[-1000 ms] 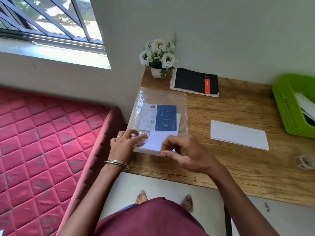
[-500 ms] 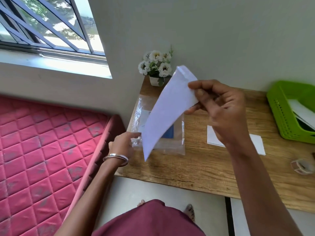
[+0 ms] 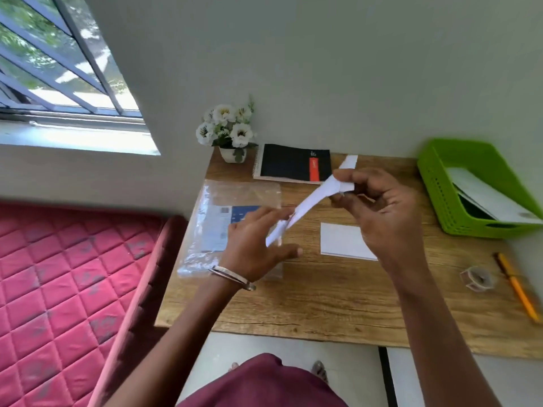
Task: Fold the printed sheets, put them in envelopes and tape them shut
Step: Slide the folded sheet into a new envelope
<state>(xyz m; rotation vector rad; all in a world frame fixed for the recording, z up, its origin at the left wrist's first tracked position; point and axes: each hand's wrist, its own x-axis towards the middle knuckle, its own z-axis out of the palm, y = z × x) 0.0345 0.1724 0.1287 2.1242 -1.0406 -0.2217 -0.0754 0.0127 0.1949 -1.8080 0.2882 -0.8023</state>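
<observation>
Plainly the white envelope [image 3: 311, 201], held in the air above the tabletop [image 3: 323, 292] just right of the clear plastic packet [image 3: 223, 227], looked light and floppy, best pinched at its ends: right hand [image 3: 379, 210] fingers pinched its upper end, left hand [image 3: 258, 245] fingers lay relaxed under its lower end.

Right hand [image 3: 379, 207] raised over the desk [image 3: 323, 304], fingers curled, pinching the white envelope [image 3: 311, 201] — left hand [image 3: 258, 245] lower, fingers extended, touching the envelope's near end.
</observation>
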